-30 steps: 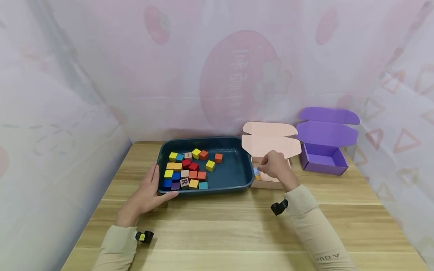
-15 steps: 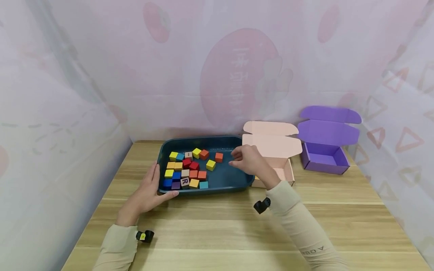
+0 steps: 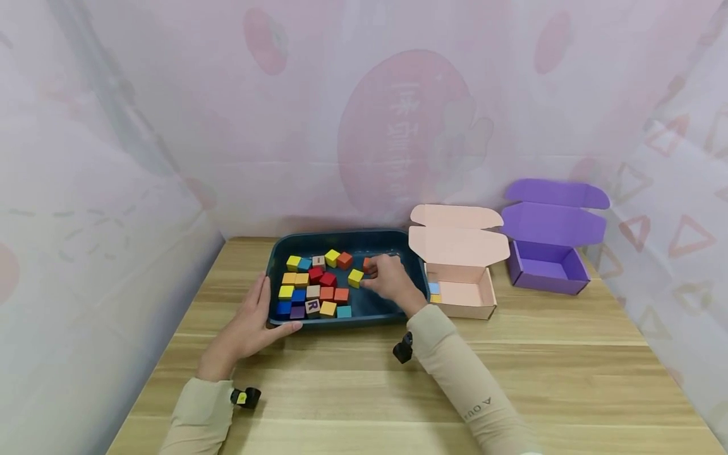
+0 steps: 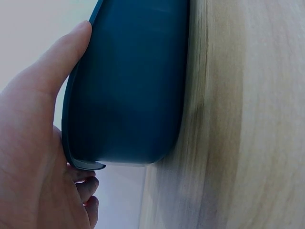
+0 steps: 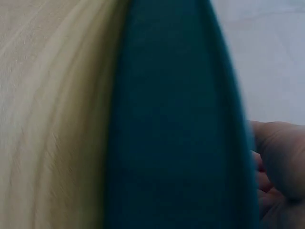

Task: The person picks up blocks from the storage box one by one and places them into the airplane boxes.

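Note:
A dark blue-green tray (image 3: 392, 309) holds several coloured cubes at its left and middle. My left hand (image 3: 249, 322) rests against its near-left corner, fingers along the outer side and thumb on the front rim; the left wrist view shows that thumb on the rim too. Over the right half of the tray, my right hand (image 3: 389, 278) reaches in with thumb and fingers parted. Its fingertips overlap an orange cube (image 3: 366, 261), partly hidden, and its thumb tip is right beside a yellow cube (image 3: 355, 278). In the right wrist view, the tray wall (image 5: 167, 119) covers most of the hand.
Right of the tray stands an open peach cardboard box (image 3: 466, 312) with a light blue block (image 3: 434, 288) and an orange-yellow block (image 3: 435, 298) along its left side. An open purple box (image 3: 546, 281) is farther right. A printed curtain (image 3: 307, 158) hangs behind the wooden table (image 3: 341, 392).
My right hand has moved left from the peach box, over the tray's right side, to the orange and yellow cubes. My left hand stays at the tray's corner.

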